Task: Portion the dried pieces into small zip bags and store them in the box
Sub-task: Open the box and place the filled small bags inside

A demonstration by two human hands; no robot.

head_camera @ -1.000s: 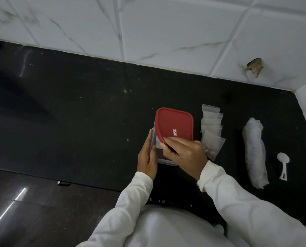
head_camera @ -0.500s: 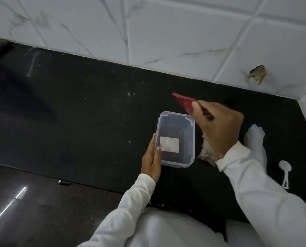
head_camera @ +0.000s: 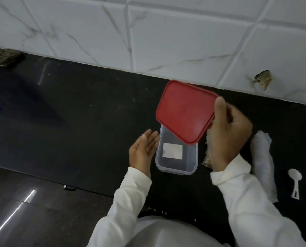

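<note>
View from above of a black bench [head_camera: 77,125] against a white tiled wall. At centre, a clear box [head_camera: 177,171] stands open on the bench, a white label showing through its floor. The left hand [head_camera: 143,150] lies open just beside the box's left wall, fingers straight, palm turned toward the box; contact cannot be told. The right hand [head_camera: 229,138], right of centre, grips a red lid [head_camera: 185,111] by its right edge, thumb on top and fingers curled beneath. The lid is tilted and overlaps the box's far end. A bag [head_camera: 207,157] of dried pieces peeks from behind the right wrist. A white roll [head_camera: 263,163] and a white spoon [head_camera: 295,182] lie at the right.
</note>
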